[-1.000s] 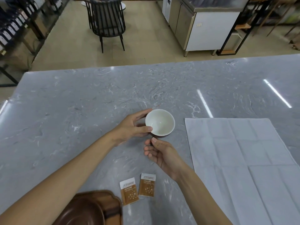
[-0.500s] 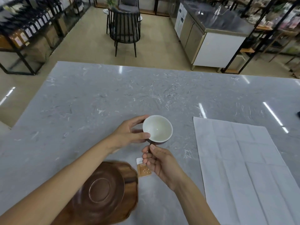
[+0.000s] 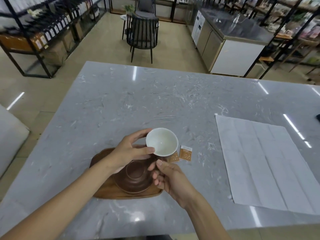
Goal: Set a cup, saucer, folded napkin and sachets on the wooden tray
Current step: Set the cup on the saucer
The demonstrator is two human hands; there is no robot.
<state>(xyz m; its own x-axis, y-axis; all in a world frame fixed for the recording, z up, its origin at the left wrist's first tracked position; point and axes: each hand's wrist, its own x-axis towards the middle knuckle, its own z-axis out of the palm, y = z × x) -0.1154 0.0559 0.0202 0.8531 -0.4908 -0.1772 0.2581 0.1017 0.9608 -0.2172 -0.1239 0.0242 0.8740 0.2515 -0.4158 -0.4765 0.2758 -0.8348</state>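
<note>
My left hand [image 3: 129, 153] grips the rim of a cup [image 3: 161, 142], white inside and dark outside, and holds it in the air above the far edge of the wooden tray [image 3: 107, 191]. My right hand [image 3: 167, 176] is curled just under the cup, thumb up against its dark lower side. A brown saucer [image 3: 136, 178] lies on the tray, partly hidden by my left wrist. Two orange sachets [image 3: 185, 153] lie on the table right of the cup. The white napkin [image 3: 259, 161] lies spread out flat at the right.
The grey marble table [image 3: 155, 101] runs far ahead and to the left. A small dark object [image 3: 317, 117] sits at its right edge. Beyond the table stand a black chair [image 3: 142, 34], a steel counter [image 3: 230, 42] and shelving.
Both hands have lifted the cup off the table and brought it back over the tray and saucer. The sachets now lie to the cup's right instead of nearer me.
</note>
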